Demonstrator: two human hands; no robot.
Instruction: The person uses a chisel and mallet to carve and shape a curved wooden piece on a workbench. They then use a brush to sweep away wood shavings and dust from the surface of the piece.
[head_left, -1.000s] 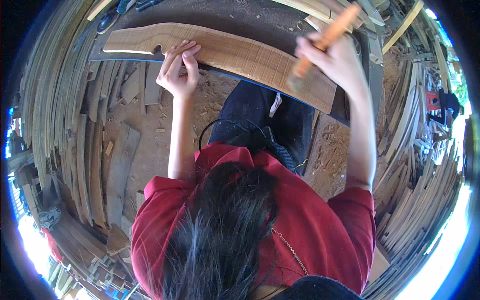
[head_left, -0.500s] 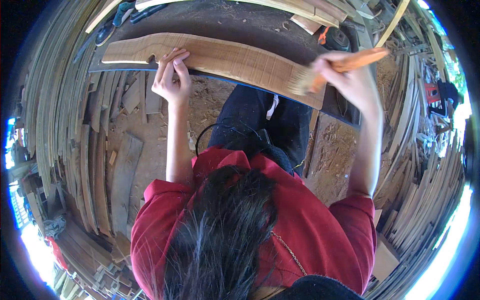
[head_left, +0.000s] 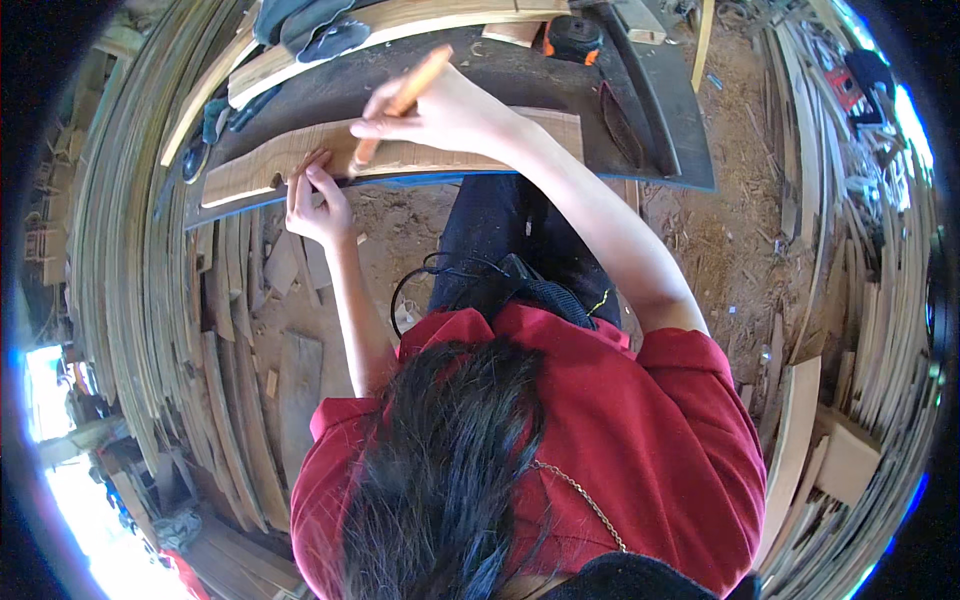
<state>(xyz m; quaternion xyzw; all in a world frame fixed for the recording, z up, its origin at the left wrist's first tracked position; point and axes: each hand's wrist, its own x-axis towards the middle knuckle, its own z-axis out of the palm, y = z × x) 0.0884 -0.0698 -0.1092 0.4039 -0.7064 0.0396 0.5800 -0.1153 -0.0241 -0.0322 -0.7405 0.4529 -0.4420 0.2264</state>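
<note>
Fingers (head_left: 318, 178) of your left hand (head_left: 318, 210) pin the curved wooden board (head_left: 300, 155) on the bench (head_left: 560, 90), right hand (head_left: 440, 110) closed round the brush (head_left: 400, 100); board looks stiff, light, grip edges.

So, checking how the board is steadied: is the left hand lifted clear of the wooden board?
No, the left hand presses its fingertips on the wooden board near its left end, while the right hand holds a brush.

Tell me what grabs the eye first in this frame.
The red shirt and dark hair fill the lower middle. Above them, the right hand holds a wooden-handled brush over a curved wooden board on a dark workbench, while the left hand pins the board's near edge. Stacked timber strips ring the left side.
</note>
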